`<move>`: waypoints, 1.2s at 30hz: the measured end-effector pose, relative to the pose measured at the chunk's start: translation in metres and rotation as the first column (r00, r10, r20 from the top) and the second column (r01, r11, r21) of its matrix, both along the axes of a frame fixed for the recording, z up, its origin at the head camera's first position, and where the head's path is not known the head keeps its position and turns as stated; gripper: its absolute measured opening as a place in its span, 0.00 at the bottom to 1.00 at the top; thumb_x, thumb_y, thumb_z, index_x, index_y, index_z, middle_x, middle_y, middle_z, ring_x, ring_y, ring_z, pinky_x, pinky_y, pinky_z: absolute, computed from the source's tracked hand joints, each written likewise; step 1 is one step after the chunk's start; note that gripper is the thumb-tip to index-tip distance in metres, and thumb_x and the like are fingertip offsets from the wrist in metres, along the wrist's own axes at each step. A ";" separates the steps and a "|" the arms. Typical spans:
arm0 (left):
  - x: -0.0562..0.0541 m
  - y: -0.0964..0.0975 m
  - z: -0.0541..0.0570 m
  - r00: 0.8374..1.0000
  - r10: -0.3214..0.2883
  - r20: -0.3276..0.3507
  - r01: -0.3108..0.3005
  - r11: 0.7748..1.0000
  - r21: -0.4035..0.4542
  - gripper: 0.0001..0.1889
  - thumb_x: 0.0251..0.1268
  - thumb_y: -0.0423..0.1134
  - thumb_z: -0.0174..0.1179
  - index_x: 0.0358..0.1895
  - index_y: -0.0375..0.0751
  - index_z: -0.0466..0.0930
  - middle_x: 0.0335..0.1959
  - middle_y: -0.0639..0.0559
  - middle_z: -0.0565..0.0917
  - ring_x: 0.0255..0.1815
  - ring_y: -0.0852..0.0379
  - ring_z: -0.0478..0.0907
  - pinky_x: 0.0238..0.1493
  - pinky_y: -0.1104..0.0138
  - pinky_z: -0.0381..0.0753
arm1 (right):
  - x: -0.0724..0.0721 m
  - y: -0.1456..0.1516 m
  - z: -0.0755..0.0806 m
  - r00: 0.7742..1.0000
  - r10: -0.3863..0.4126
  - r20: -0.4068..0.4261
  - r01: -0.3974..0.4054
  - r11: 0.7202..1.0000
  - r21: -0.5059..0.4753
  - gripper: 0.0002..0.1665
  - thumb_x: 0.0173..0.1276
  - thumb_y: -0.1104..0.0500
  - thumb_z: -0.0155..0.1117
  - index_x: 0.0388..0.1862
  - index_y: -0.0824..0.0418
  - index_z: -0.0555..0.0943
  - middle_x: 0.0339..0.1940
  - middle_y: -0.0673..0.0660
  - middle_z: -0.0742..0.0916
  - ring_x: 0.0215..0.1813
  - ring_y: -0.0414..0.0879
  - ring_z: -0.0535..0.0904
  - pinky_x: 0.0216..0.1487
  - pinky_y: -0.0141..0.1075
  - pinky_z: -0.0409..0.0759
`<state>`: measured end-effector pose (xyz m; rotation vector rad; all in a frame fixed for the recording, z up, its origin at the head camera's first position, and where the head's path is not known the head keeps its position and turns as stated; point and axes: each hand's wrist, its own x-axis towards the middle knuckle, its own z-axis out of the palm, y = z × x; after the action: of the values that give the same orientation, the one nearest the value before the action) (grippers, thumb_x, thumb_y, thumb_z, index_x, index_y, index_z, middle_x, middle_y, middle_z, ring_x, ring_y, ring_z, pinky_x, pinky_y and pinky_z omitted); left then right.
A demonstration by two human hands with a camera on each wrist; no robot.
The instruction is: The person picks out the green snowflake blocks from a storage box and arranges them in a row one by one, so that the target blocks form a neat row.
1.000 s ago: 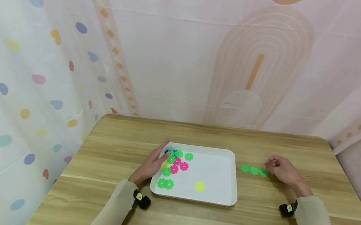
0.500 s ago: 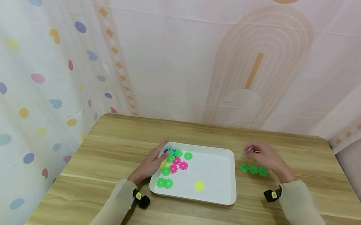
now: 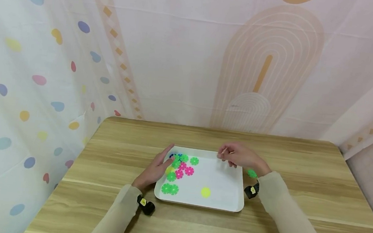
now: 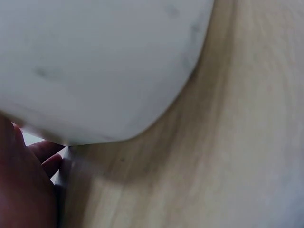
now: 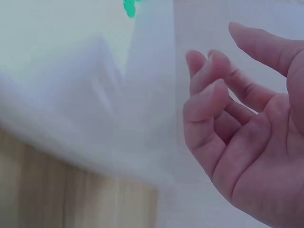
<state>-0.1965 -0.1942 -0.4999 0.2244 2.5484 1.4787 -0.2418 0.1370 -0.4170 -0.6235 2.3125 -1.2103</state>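
Note:
My left hand (image 3: 155,170) grips the left side of a white tray (image 3: 223,185), thumb over the rim and fingers along the outside. Near its thumb, several snowflake-shaped plastic discs lie in the tray: green discs (image 3: 194,161), pink discs (image 3: 189,171), and blue discs (image 3: 180,156) at the back left corner. A yellow disc (image 3: 205,192) lies apart toward the front. My right hand (image 3: 239,156) hovers over the tray's back right part. In the right wrist view its fingers (image 5: 204,109) are loosely bent, the thumb apart, with nothing held.
Right of the tray, a green disc (image 3: 252,173) shows on the wooden table (image 3: 317,189); my right wrist and forearm cover whatever lies beside it. A patterned curtain (image 3: 178,63) hangs behind the table's back edge.
My right hand has moved left from beside the row of three green discs on the table to above the tray. My left hand stays at the tray's left side.

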 end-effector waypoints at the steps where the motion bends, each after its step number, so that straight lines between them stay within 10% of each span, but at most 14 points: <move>1: 0.000 0.000 0.000 1.000 -0.001 0.001 0.001 1.000 -0.001 0.30 0.80 0.53 0.41 0.81 0.59 0.46 0.82 0.52 0.47 0.82 0.45 0.40 0.77 0.40 0.40 | -0.001 -0.005 -0.001 1.000 0.013 0.007 -0.013 1.000 0.004 0.09 0.73 0.56 0.61 0.46 0.60 0.80 0.37 0.66 0.84 0.25 0.46 0.75 0.28 0.40 0.76; 20: 0.001 0.002 0.002 1.000 0.001 0.003 -0.001 1.000 -0.006 0.30 0.81 0.50 0.42 0.80 0.59 0.46 0.81 0.50 0.48 0.81 0.43 0.41 0.76 0.40 0.40 | -0.005 -0.065 -0.035 0.987 0.031 0.157 -0.042 0.997 0.067 0.21 0.70 0.61 0.64 0.61 0.59 0.76 0.26 0.56 0.80 0.24 0.43 0.72 0.27 0.32 0.73; 36: 0.001 0.002 0.000 1.000 0.023 0.021 -0.023 1.000 -0.012 0.30 0.80 0.52 0.43 0.80 0.66 0.47 0.81 0.51 0.49 0.81 0.43 0.42 0.75 0.37 0.41 | -0.002 -0.075 -0.049 0.994 -0.006 0.110 -0.007 0.993 0.122 0.23 0.71 0.61 0.63 0.64 0.55 0.77 0.20 0.52 0.76 0.22 0.43 0.69 0.26 0.31 0.70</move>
<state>-0.1951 -0.1926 -0.4998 0.1775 2.5509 1.4652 -0.2433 0.0617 -0.4657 -0.5017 2.2734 -1.0663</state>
